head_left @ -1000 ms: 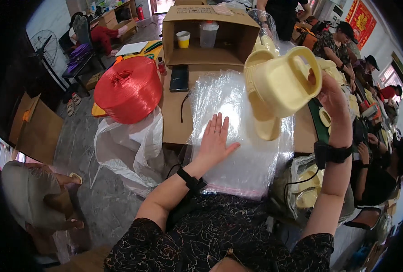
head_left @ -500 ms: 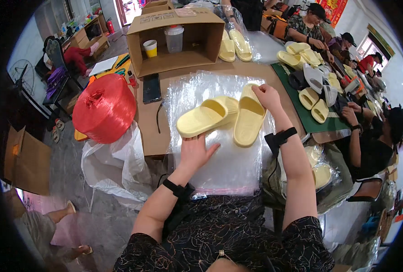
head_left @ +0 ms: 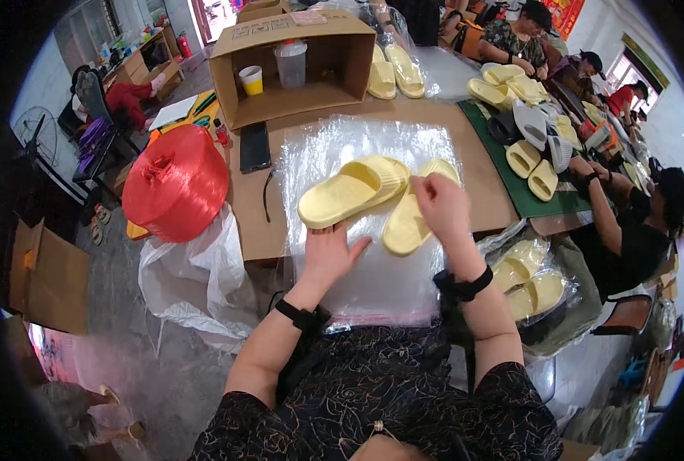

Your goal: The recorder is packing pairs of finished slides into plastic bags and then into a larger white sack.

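Observation:
Two pale yellow slippers lie in front of me on a stack of clear plastic bags [head_left: 350, 296]. The left slipper [head_left: 330, 201] points its heel left, with its ribbed strap toward the middle. My left hand [head_left: 328, 252] rests flat at its near side, thumb spread out and fingertips hidden beneath the slipper's edge. My right hand [head_left: 443, 206] is closed at the strap of the right slipper [head_left: 405, 233] and covers part of it. The heel of that slipper points toward me.
An open cardboard box [head_left: 350, 65] holding two cups stands at the back. A phone [head_left: 254, 147] and a red twine roll [head_left: 177, 183] sit at left. More slippers [head_left: 542, 181] lie on a green mat at right, near co-workers. Bagged slippers [head_left: 538, 293] fill a sack at lower right.
My right hand has come down and nearer from the right slipper's toe end to its strap, and that slipper has tilted and shifted slightly nearer. My left hand has hardly moved.

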Tool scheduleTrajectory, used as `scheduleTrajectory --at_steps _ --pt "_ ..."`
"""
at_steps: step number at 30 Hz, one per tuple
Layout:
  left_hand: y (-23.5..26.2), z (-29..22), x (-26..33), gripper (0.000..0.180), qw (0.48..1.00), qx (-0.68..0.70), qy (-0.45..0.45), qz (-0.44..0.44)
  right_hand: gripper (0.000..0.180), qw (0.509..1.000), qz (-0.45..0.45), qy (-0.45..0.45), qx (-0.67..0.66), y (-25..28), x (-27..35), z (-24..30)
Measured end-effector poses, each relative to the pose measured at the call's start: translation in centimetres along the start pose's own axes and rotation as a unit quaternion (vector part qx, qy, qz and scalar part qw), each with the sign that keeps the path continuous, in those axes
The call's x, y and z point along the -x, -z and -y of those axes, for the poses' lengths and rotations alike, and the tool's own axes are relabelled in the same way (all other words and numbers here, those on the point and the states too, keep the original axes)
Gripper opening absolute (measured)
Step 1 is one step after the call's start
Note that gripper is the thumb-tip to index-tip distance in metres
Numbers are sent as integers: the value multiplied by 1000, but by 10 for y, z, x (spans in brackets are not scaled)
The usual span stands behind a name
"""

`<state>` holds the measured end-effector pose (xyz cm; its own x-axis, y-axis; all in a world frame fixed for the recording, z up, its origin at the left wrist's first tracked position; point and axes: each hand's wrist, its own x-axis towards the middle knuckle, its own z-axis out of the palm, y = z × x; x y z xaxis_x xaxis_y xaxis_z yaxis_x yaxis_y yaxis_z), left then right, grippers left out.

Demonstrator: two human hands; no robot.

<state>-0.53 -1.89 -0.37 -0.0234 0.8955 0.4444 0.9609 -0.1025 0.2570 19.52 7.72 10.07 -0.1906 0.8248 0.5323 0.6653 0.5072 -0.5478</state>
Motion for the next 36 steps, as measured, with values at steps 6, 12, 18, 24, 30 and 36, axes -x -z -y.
scheduleTrajectory --at_steps 6,12,18,24,30,36 --pt "2 0 -6 74 998 35 -38 -28 85 973 129 -33 188 -55 13 10" --pt "4 -2 -6 79 998 57 0 29 90 985 91 -67 127 -66 8 3" --pt "-3 3 -2 83 1000 -20 5 23 57 995 81 -63 20 -45 9 -33" --pt "-8 2 -2 85 1000 13 11 -7 63 987 49 -141 63 -17 12 -64" --pt "-1 -3 -3 83 1000 -4 16 24 72 981 26 -57 185 -24 16 -75" --pt "2 -1 -7 81 999 5 23 41 37 973 86 -117 182 -38 -15 -104"
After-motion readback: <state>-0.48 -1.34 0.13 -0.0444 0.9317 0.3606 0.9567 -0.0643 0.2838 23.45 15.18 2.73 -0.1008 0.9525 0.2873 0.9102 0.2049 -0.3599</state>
